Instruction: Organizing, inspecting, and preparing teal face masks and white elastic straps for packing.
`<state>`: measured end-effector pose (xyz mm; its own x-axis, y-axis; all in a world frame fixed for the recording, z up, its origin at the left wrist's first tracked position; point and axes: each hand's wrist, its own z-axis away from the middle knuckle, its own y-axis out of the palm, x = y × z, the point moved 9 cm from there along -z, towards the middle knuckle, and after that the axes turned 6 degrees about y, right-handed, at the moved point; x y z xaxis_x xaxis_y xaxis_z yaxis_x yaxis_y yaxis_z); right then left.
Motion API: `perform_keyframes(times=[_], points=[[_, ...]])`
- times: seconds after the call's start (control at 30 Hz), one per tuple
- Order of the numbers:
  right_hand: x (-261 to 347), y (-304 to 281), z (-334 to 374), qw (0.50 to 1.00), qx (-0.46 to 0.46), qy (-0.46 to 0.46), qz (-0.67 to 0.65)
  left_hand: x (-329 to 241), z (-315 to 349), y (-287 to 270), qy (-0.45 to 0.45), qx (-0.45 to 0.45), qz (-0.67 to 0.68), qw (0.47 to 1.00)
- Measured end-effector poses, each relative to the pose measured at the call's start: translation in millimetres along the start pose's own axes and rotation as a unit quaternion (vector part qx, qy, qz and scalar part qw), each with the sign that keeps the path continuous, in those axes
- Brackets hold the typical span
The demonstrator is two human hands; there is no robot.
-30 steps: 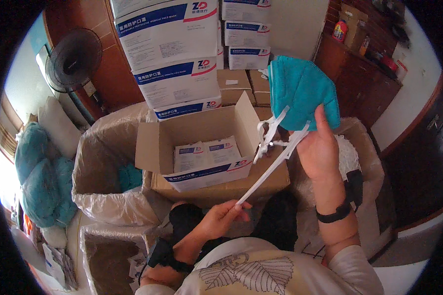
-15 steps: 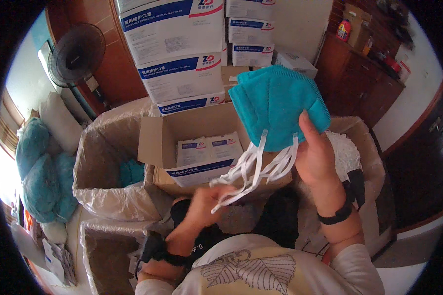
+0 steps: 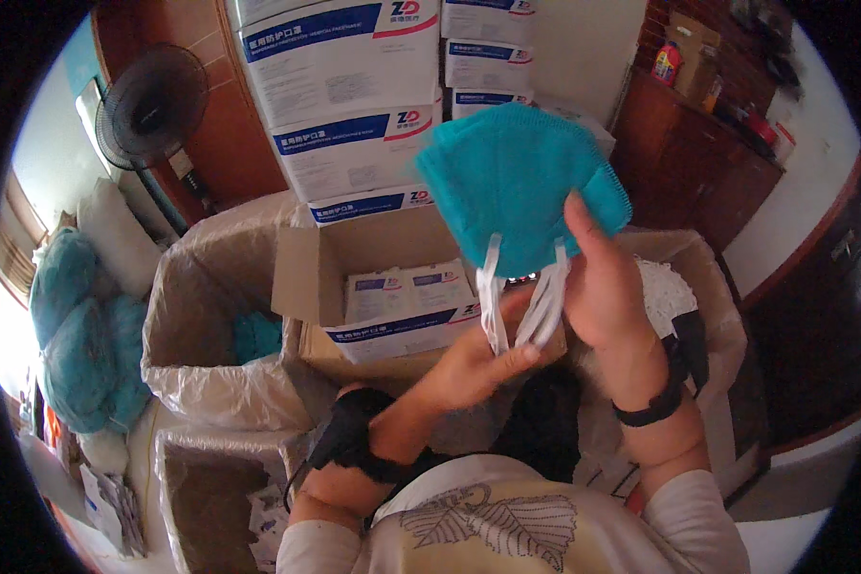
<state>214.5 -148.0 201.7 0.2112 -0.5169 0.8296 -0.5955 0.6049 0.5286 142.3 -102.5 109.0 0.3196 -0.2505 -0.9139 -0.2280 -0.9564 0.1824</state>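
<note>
A stack of folded teal face masks [image 3: 517, 182] is held up in front of me by my right hand [image 3: 607, 292], its thumb across the near face and the fingers hidden behind. White ear loops [image 3: 547, 311] hang from the lower edge of the stack. Around those loops, below the masks, my left hand [image 3: 493, 359] is closed, with its thumb toward the right. An open cardboard box [image 3: 392, 340] stands just beyond my hands, and flat white packets [image 3: 402, 292] with blue print lie inside it.
To the left, a plastic-lined carton [image 3: 220, 392] holds teal masks; another lined carton [image 3: 225, 445] is nearer. White loops fill a carton [image 3: 708, 263] at the right. Boxes [image 3: 354, 143] are stacked behind. A fan [image 3: 153, 105] and teal-filled bags [image 3: 86, 344] stand at the far left.
My left hand has moved right and up and has closed on the hanging ear loops, gathering them together. The mask stack in my right hand has shifted slightly left and up.
</note>
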Motion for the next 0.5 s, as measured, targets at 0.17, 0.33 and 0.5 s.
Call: perform_keyframes(times=[0.17, 0.33, 0.5], points=[[3.4, -37.2, -13.9, 0.999, -0.024, -0.003, -0.027, 44.0, 46.5, 12.7, -0.095, -0.033, 0.004, 0.995], [-14.8, -41.0, -5.8, 0.997, -0.046, 0.043, -0.054, 48.7, 61.8, 15.7, -0.113, 0.005, -0.048, 0.992], [25.5, -1.0, 21.4, 0.995, 0.023, -0.054, 0.079, 19.4, 48.6, -17.5, -0.049, -0.023, -0.253, 0.966]])
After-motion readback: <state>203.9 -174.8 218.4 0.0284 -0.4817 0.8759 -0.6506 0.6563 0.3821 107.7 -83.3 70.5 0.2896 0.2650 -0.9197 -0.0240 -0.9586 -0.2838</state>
